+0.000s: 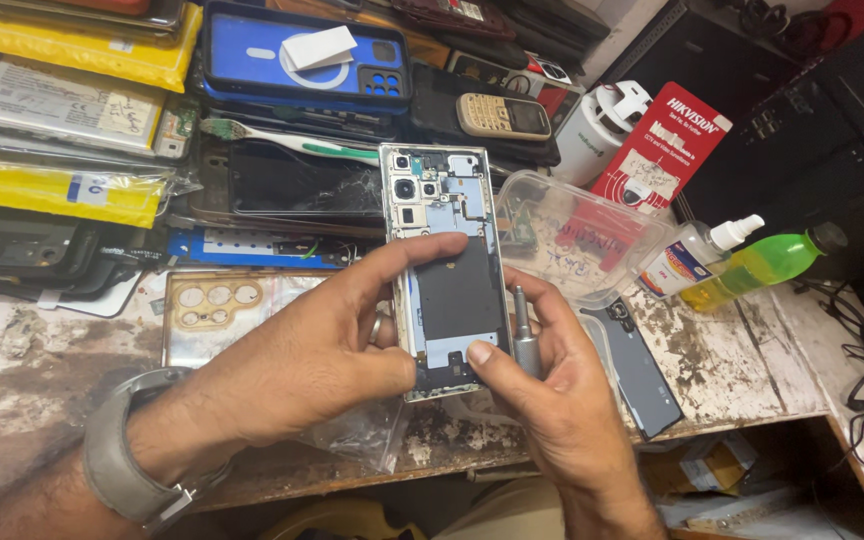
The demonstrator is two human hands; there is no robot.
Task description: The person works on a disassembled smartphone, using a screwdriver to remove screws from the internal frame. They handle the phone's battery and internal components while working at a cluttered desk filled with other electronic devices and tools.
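Observation:
Both hands hold an opened smartphone [444, 262], back cover off, so its camera modules and dark coil pad show. My left hand [312, 350] grips its left edge, with the index finger across the middle and the thumb at the lower part. My right hand [542, 385] holds the phone's lower right corner with the thumb on it. A small metal screwdriver [522, 335] is tucked between the right hand's fingers. A grey watch [122, 460] sits on my left wrist.
A removed dark back cover [642, 375] lies right of the hands. A clear plastic tub [577, 235], a spray bottle [697, 255] and a green bottle [762, 265] stand at the right. Stacked phones, cases and a toothbrush [292, 140] crowd the back. A clear phone case [217, 310] lies at the left.

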